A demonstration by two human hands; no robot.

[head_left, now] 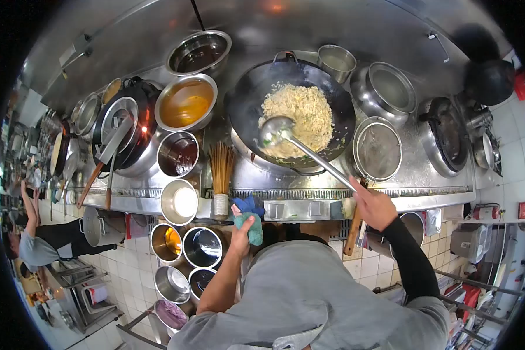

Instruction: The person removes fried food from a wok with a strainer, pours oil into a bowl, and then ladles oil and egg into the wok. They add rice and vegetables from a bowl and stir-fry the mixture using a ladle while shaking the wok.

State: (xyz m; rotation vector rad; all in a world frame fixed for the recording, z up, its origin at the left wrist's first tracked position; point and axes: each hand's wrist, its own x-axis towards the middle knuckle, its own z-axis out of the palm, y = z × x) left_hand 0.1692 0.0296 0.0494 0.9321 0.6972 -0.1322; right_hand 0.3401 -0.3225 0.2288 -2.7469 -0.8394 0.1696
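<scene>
Closed around the handle of a long metal ladle [278, 129], my right hand [374, 204] is near the stove's front edge. The ladle's bowl rests at the left side of a heap of fried rice [306, 114] with green bits in it. The rice lies in a large black wok [248, 96]. My left hand [242, 233] grips a green cloth [252, 229] below the stove edge, left of my body. Just above that hand is a dark blue cloth [249, 205], next to a bamboo brush [221, 169] standing on the counter.
Left of the wok stand bowls of orange liquid [185, 102] and dark sauce [178, 154]. A round strainer [378, 149] and a lidded pot [391, 87] are on the right. Several pots [202, 247] sit below at left. Another person [38, 245] is at far left.
</scene>
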